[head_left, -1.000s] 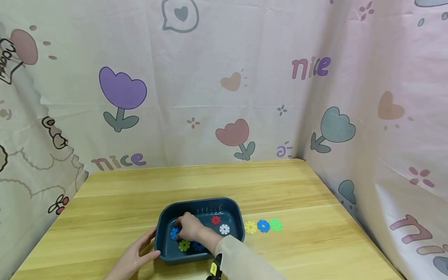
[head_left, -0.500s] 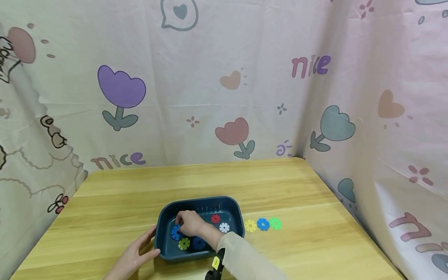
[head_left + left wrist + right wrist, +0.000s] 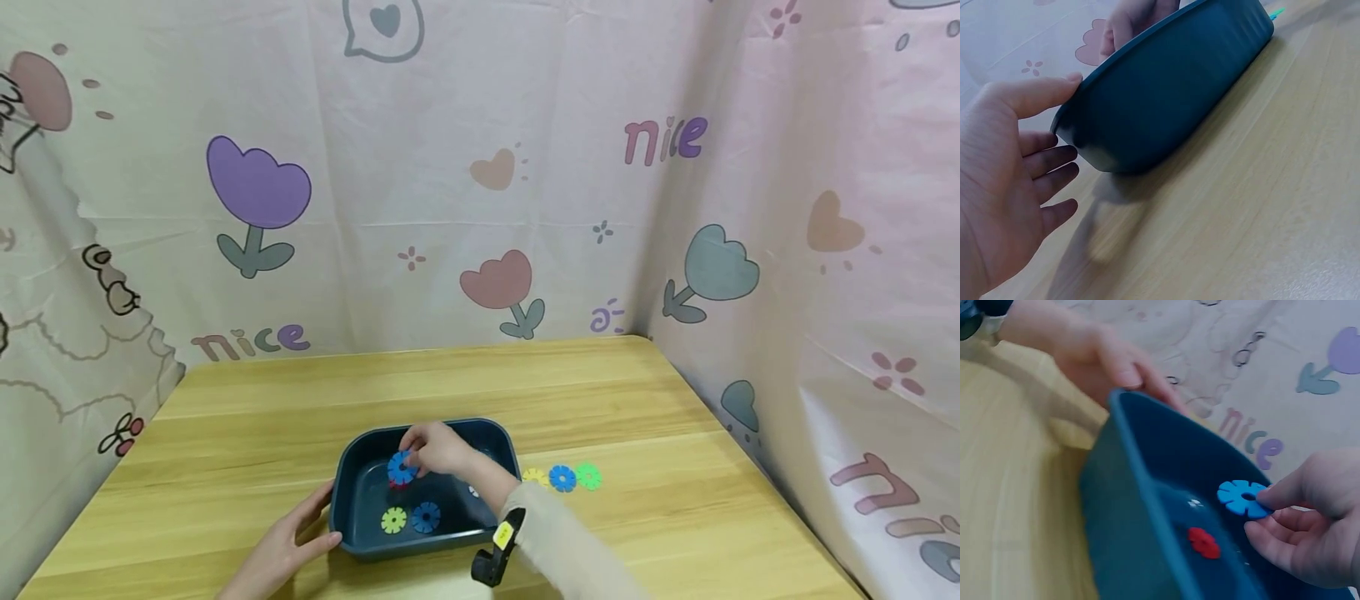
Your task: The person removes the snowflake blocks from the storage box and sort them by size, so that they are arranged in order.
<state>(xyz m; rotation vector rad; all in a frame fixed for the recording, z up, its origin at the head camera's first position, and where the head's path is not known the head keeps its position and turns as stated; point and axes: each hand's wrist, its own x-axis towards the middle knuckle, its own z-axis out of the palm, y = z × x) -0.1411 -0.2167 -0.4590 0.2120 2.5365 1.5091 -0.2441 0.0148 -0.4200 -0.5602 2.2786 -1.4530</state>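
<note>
My right hand (image 3: 441,450) pinches a blue snowflake disc (image 3: 1232,495) between thumb and fingers, raised inside the dark teal basin (image 3: 420,547). Below it in the head view, a red snowflake disc (image 3: 397,484) peeks out, partly covered. On the basin floor lie a yellow-green disc (image 3: 393,520) and a darker blue disc (image 3: 426,517). A white disc (image 3: 473,492) is mostly hidden by my right forearm. My left hand (image 3: 283,550) rests at the basin's left end; in the left wrist view its thumb touches the rim and its other fingers are relaxed, beside the wall.
Right of the basin, a yellow disc (image 3: 535,477), a blue disc (image 3: 562,478) and a green disc (image 3: 588,477) lie in a row on the wooden table (image 3: 645,533). A patterned curtain (image 3: 405,183) hangs behind and along the sides.
My right hand has lifted the blue disc from the basin's left part and moved it up and to the right, baring a red disc. The left hand stays in place.
</note>
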